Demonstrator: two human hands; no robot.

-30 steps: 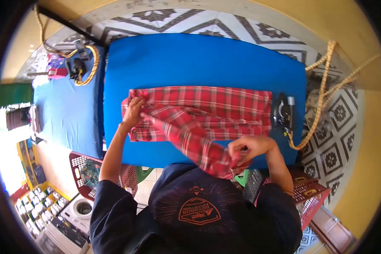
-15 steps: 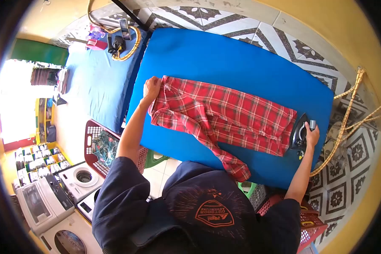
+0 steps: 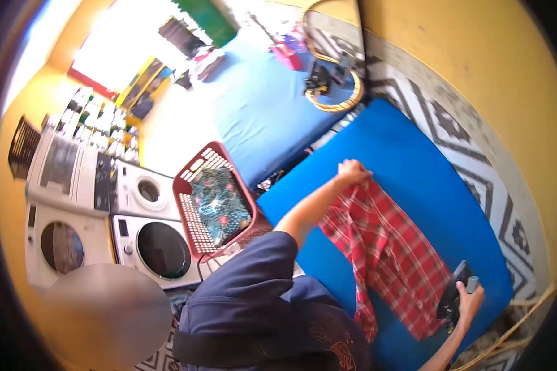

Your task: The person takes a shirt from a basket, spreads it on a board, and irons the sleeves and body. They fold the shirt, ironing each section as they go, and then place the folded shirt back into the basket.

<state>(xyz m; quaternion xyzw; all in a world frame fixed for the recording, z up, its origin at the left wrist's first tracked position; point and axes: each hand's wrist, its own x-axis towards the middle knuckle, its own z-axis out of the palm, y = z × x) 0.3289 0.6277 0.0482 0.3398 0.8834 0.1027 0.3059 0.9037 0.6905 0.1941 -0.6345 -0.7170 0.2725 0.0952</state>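
Observation:
A red plaid shirt (image 3: 402,253) lies folded lengthwise on the blue padded table (image 3: 427,185), one sleeve trailing along its near side. At the shirt's upper left end, my left hand (image 3: 353,172) pinches the fabric with closed fingers. My right hand (image 3: 470,302) is wrapped round the handle of a black iron (image 3: 453,297), which stands at the shirt's other end, by its edge. The iron's soleplate is hidden from view.
A maroon basket (image 3: 250,207) with patterned cloth stands left of the table. Beyond it are washing machines (image 3: 161,250). A lighter blue table (image 3: 254,111) holds a coiled yellow hose and small items. A blurred round shape covers the lower left.
The camera view has turned toward the left, bringing the basket and machines further in. My left hand is still at the shirt's end and my right hand still holds the iron.

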